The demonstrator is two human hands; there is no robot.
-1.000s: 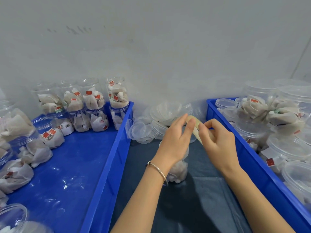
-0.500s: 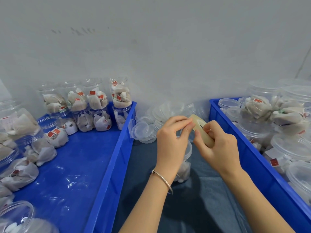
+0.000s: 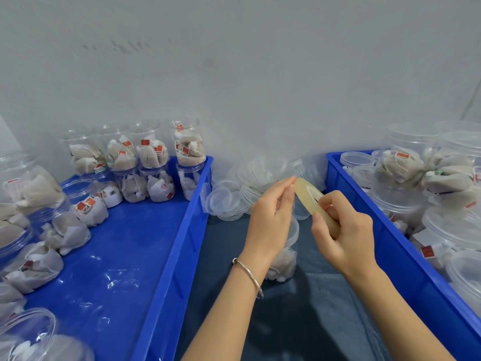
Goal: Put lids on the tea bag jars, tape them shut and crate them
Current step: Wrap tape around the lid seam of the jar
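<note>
My right hand grips a yellowish roll of clear tape, held edge-on above the dark cloth. The fingertips of my left hand pinch at the roll's top end. Under my hands stands a clear tea bag jar with a lid on; my left wrist hides most of it. A pile of loose clear lids lies behind it by the wall. The left blue crate holds several jars of tea bags, some stacked. The right blue crate holds more jars.
A grey wall rises close behind everything. Dark cloth covers the table strip between the two crates. Jars lie on their sides along the left crate's left edge. A loose lid sits in the right crate's far corner.
Both hands have drawn a little toward me and lowered the tape roll. My left fingers have moved from the roll's side to its top end.
</note>
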